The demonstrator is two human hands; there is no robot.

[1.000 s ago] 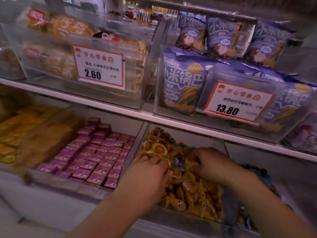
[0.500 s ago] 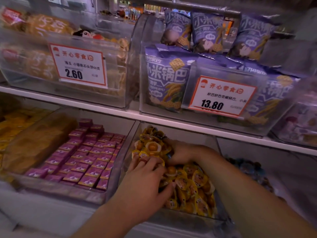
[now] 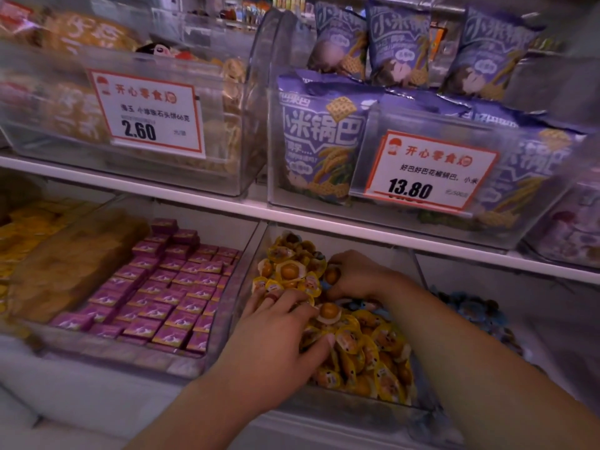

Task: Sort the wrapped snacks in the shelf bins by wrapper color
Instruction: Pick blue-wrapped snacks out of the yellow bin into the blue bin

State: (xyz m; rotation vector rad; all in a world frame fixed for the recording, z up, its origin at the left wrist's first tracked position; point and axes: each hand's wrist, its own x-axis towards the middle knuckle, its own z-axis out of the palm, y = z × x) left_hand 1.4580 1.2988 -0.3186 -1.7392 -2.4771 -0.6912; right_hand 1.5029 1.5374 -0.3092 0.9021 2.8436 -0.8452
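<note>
A clear bin on the lower shelf holds a heap of yellow-wrapped snacks, with a few blue-wrapped ones showing in the pile. My left hand lies on the heap with fingers spread over the yellow packs at the bin's left side. My right hand reaches in from the right, deeper in the bin, and its fingers pinch a yellow-wrapped snack. What lies under both hands is hidden.
Left of this bin stands a bin of purple-wrapped squares, and further left yellow packs. To the right is a bin with blue-wrapped snacks. The upper shelf carries purple bags and price cards.
My right hand has moved from the middle of the heap toward the back of the bin and now pinches a yellow pack. My left hand stays spread on the pile.
</note>
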